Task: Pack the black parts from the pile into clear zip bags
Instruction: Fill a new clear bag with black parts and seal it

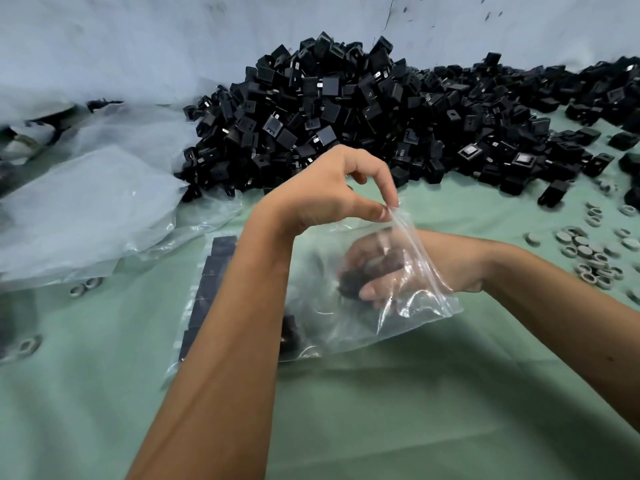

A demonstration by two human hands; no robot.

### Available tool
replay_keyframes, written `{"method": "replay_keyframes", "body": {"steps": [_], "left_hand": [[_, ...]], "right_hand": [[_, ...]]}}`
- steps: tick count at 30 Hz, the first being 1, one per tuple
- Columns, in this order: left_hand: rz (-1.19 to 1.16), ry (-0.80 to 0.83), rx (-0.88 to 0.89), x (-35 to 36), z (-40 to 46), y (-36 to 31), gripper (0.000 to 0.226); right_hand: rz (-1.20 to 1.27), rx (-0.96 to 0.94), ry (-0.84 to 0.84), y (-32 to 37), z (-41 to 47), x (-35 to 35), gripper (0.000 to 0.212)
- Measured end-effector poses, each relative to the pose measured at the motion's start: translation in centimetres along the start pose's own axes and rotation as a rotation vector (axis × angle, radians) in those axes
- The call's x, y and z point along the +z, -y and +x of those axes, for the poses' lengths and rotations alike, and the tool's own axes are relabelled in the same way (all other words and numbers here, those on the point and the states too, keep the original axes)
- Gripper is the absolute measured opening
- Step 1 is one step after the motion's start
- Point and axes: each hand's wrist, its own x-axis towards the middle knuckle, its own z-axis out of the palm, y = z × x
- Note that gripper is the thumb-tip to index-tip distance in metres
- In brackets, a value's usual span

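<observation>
Left hand (pixel 332 188): thumb and forefinger pinching the mouth edge of the clear plastic zip bag (pixel 332 317)
Right hand (pixel 377 271): inside bag, fingers curled around blurred black plastic parts (pixel 349 287)
Pile of black square parts (pixel 346 109): behind, on green cloth (pixel 381 410)

Packing workshop: heaped black parts (pixel 363 109), zip bags (pixel 86 209), green table (pixel 381 410).

Light: you work under soft, even, fairly bright light | Shadows: faint ones under your forearms on the green cloth (pixel 381 410) | Glare: white glints on the clear zip bag (pixel 346 327) and plastic sheets (pixel 86 216) | Blur: grey rings (pixel 588 258) smeared at the edges | Distortion: wide-angle bending of the frame edges
</observation>
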Motion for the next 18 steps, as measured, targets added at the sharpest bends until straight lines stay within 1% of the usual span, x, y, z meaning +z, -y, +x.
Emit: {"method": "replay_keyframes", "body": {"steps": [2,5,9,13,16,18], "left_hand": [[0.005,0.014,0.019,0.3,0.2,-0.5,0.017],[0.012,0.037,0.037,0.4,0.3,-1.2,0.015],[0.009,0.049,0.052,0.0,0.2,-1.5,0.015],[0.019,0.045,0.066,-0.2,0.1,-1.4,0.015],[-0.011,0.026,0.068,-1.2,-0.5,-1.2,0.016],[-0.042,-0.04,0.047,-2.5,-1.3,-0.6,0.018]], "right_hand": [[0.016,0.007,0.085,0.4,1.0,0.2,0.03],[-0.031,0.004,0.127,1.1,2.8,0.9,0.031],[0.0,0.029,0.054,1.6,4.8,2.2,0.032],[-0.154,0.066,-0.05,2.7,6.2,3.1,0.029],[-0.151,0.135,-0.024,3.5,6.8,3.4,0.03],[-0.115,0.166,0.023,3.8,6.9,3.5,0.028]]}}
